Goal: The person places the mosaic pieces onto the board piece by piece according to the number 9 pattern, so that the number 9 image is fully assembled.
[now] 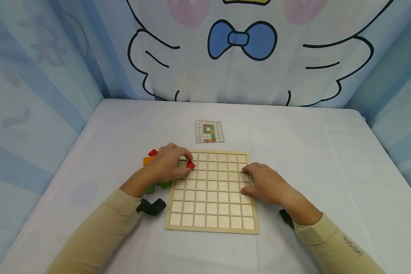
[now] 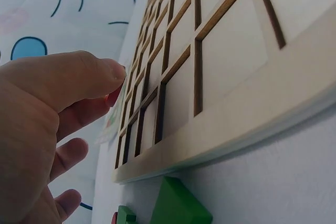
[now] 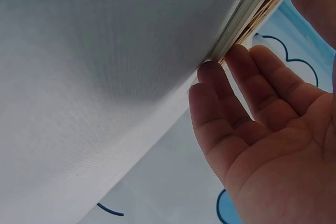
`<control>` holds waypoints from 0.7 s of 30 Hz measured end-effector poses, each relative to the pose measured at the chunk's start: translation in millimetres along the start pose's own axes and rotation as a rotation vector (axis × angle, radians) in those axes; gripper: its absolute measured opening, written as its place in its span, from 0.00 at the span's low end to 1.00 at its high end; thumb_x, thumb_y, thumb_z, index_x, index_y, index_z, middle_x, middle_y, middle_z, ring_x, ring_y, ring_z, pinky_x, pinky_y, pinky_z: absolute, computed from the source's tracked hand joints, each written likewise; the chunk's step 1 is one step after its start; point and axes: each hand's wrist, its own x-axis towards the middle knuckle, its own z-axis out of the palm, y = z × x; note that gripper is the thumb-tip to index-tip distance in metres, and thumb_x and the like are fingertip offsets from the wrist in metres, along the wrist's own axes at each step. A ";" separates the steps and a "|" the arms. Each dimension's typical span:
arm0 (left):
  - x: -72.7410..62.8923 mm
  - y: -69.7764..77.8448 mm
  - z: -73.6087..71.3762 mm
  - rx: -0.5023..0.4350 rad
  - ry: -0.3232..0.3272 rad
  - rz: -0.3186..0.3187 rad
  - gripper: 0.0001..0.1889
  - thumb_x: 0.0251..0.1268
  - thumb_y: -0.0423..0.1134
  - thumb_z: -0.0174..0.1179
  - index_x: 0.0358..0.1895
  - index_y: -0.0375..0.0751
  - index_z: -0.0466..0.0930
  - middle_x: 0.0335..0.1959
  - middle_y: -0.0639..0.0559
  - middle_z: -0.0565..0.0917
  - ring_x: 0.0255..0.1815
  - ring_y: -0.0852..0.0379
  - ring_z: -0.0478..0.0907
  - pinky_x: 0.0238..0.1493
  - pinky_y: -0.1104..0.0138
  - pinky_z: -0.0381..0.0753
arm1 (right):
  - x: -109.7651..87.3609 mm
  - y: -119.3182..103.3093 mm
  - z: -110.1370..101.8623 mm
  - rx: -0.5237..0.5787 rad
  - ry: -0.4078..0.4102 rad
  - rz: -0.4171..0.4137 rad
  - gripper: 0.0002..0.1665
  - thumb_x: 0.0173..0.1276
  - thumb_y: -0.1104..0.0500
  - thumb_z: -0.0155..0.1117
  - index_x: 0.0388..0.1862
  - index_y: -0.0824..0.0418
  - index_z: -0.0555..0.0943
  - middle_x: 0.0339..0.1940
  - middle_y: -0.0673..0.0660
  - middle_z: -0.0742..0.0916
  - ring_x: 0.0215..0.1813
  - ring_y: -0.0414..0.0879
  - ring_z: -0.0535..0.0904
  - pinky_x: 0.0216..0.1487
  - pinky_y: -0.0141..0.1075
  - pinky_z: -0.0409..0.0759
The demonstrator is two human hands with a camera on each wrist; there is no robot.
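Note:
My left hand (image 1: 169,163) pinches a small red block (image 1: 190,164) between thumb and forefinger, over the upper left of a wooden grid board (image 1: 212,230). In the left wrist view, the thumb covers most of the red block (image 2: 114,96). My right hand (image 1: 267,182) rests at the board's right edge, its thumb and forefinger reaching over the rim. From the right wrist, the other fingers (image 3: 210,124) look nearly straight, with tips against or close to the board's side.
Orange (image 1: 148,160), red (image 1: 153,152) and green blocks (image 1: 165,184) lie left of the board, partly hidden by the left hand and forearm. Beyond the board is a small pattern card (image 1: 200,133) with a coloured figure on a grid. A white cloth (image 1: 294,133) covers the table.

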 end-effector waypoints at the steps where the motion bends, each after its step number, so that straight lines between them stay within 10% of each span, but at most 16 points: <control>1: 1.2 -0.2 0.6 0.001 -0.005 0.001 0.13 0.61 0.43 0.69 0.47 0.47 0.83 0.48 0.55 0.83 0.58 0.47 0.67 0.60 0.49 0.62 | 0.0 0.2 0.0 0.001 0.000 0.000 0.32 0.65 0.53 0.73 0.60 0.72 0.75 0.58 0.66 0.81 0.62 0.63 0.75 0.62 0.54 0.71; 21: 13.6 5.4 10.0 0.036 -0.012 0.015 0.12 0.63 0.43 0.67 0.48 0.46 0.83 0.47 0.55 0.82 0.58 0.47 0.68 0.60 0.49 0.64 | -0.6 -1.6 -0.9 0.009 0.004 0.010 0.32 0.64 0.54 0.74 0.60 0.71 0.75 0.58 0.65 0.81 0.62 0.62 0.75 0.62 0.54 0.70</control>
